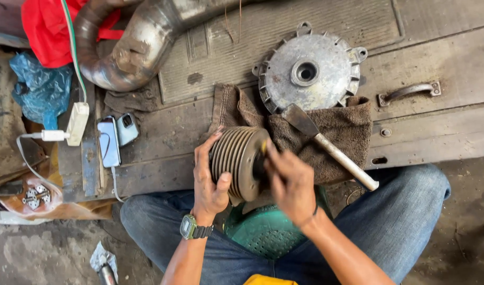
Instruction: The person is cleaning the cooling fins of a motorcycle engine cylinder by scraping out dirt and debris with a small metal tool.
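Left hand (pixel 210 177) holds finned cylinder (pixel 239 158); right hand (pixel 290 182) touches its face

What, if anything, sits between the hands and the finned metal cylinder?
Nothing visible. The left hand grips the grey finned metal cylinder by its ribs, and the right hand presses against its flat end face. The scraper lies apart on the brown towel.

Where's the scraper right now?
In the head view, the scraper lies on the brown towel, right of the finned cylinder, just below the round metal cover.
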